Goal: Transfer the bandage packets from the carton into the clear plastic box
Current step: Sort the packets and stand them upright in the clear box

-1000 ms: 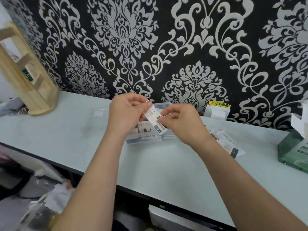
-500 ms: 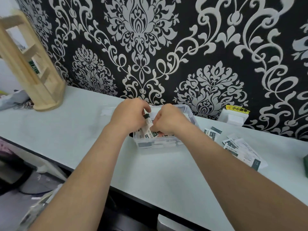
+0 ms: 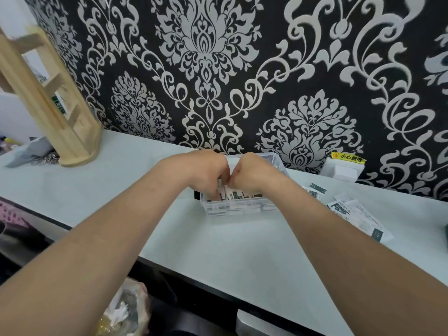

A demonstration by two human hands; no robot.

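Head view: clear plastic box (image 3: 242, 210) sits on the worktop (image 3: 218, 258) close to the wall, roughly mid-frame. Bandage packets (image 3: 234, 195) are inside, white with dark green print, stacked flat and several deep. Left hand (image 3: 208, 169) and right hand (image 3: 253, 173) are both over the box with knuckles touching and fingers curled down among the packets. Grip is hidden, so I can't tell whether either one pinches a packet. More loose packets (image 3: 351, 212) lie scattered on the worktop right of the box, apart from it. White wall fitting (image 3: 343, 170) with a yellow warning label stands behind them. Wooden rack (image 3: 60, 112) is far left, with a grey item (image 3: 31, 151) beside it. Wall has black-and-silver damask wallpaper (image 3: 206, 57). Plastic bag (image 3: 126, 309) is below the worktop's front edge.
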